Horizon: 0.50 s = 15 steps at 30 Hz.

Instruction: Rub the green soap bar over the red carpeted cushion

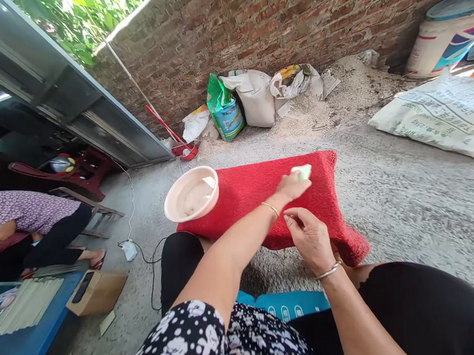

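My left hand [293, 187], a gold bangle on its wrist, reaches across the red cloth [254, 187] that covers a low bench or stool in front of me. Its fingers are closed on a small pale green piece [302, 171], slightly blurred, whose kind I cannot make out. Nearer to me, over the cloth's front edge, my right hand [312, 237] has thumb and forefinger pressed together. Whatever they may hold is too small to see. A pale pink basin [170, 206] of water stands at the left end of the cloth, with dark bits at its bottom.
Against the brick wall [250, 19] stand sacks [256, 103] and a heap of pale grain-like material [348, 91]. A printed sack [439, 117] lies at right, below a large bucket [434, 39]. At left, another person [32, 219] sits near a blue table [25, 343] and cardboard box [99, 295].
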Each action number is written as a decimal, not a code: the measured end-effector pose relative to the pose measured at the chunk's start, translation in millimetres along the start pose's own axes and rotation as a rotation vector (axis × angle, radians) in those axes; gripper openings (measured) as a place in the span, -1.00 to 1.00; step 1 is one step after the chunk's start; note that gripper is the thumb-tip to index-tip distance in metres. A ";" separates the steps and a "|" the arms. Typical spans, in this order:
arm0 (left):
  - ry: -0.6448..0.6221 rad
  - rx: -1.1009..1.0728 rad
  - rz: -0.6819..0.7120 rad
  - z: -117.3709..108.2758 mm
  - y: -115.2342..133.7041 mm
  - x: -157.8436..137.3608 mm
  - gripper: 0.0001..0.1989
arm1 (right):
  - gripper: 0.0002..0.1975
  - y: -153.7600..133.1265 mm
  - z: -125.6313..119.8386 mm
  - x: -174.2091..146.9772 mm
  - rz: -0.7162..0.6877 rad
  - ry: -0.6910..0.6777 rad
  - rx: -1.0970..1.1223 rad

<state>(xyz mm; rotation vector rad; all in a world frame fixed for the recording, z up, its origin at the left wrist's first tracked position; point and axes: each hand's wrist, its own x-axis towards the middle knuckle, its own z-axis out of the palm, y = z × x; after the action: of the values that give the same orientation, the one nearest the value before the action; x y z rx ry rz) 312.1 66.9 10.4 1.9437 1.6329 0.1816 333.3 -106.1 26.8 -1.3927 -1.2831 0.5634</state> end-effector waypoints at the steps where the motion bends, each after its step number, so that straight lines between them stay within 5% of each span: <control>1: 0.097 -0.019 -0.120 -13.6 -11.1 1.8 -0.43 | -0.84 -1.3 -0.9 -1.6 -0.007 0.004 -0.014; 5: 0.302 0.035 -0.377 -78.7 -69.9 6.1 -0.44 | -0.83 -9.6 -2.3 -9.0 -0.058 -0.029 -0.051; 8: 0.371 0.080 -0.533 -106.3 -98.7 10.3 -0.40 | -0.82 -16.1 -1.1 -12.4 -0.103 -0.075 -0.082; 11: 0.367 0.094 -0.581 -97.5 -90.7 22.4 -0.39 | -0.81 -18.4 1.1 -13.6 -0.120 -0.102 -0.103; 15: 0.282 0.086 -0.433 -39.7 -28.0 37.2 -0.39 | -0.81 -15.8 2.0 -13.2 -0.123 -0.109 -0.127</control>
<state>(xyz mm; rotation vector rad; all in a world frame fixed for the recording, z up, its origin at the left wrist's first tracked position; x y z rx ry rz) 278.7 117.5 18.8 1.6282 2.2364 0.2221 321.7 -120.3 36.4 -1.3912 -1.5036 0.4863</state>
